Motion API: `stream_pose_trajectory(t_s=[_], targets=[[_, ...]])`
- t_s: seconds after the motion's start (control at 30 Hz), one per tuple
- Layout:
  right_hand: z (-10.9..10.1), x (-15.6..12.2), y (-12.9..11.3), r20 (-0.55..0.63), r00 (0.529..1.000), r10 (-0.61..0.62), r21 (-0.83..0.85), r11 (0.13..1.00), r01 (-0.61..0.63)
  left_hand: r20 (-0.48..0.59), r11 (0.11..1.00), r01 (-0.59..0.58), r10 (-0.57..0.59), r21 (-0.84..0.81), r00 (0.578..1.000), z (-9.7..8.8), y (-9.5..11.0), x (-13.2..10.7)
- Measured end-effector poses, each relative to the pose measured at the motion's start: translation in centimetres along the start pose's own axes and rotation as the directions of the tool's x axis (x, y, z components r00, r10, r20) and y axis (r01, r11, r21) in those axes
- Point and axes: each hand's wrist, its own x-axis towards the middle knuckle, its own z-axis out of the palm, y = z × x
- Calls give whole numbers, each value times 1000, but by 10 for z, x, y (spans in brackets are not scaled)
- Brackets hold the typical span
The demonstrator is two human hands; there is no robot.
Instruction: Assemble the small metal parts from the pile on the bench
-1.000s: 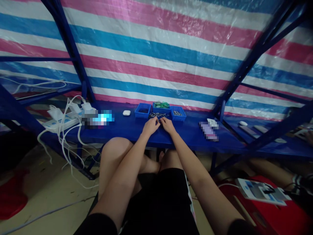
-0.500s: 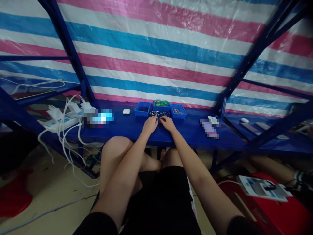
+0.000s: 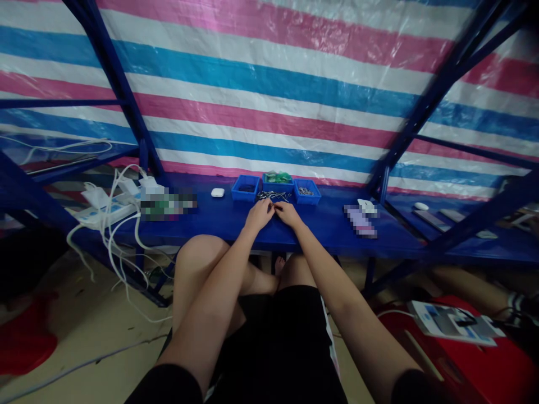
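Observation:
My left hand (image 3: 258, 215) and my right hand (image 3: 288, 214) rest side by side on the blue shelf (image 3: 219, 224), fingertips pinched together at a point between them. What they pinch is too small to make out. Just beyond the fingertips lies a heap of small dark metal parts (image 3: 273, 196). Behind it stand three blue bins: a left bin (image 3: 245, 188), a middle bin (image 3: 278, 181) with green pieces, and a right bin (image 3: 307, 192) with small metal bits.
A white earbud case (image 3: 218, 192) lies left of the bins. White chargers and cables (image 3: 110, 202) crowd the shelf's left end. Small white items (image 3: 366, 206) sit to the right. A red box with a device (image 3: 455, 325) is at lower right. A striped tarp hangs behind.
Both hands drew back slightly from the heap of metal parts toward me, staying pinched together. The view shifted slightly.

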Motion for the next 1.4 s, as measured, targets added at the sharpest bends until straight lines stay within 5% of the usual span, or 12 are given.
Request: stream_pose_trajectory(t_s=[0.17, 0.3, 1.4], targets=[[0, -1, -1, -97, 994, 42, 143, 989, -27, 63, 987, 136, -142, 92, 988, 1, 0, 0], [0, -1, -3, -141, 985, 101, 240, 969, -65, 37, 986, 95, -101, 135, 994, 2, -2, 1], [0, 0, 2, -141, 973, 182, 192, 969, -153, -9, 977, 120, -120, 174, 993, -1, 0, -1]])
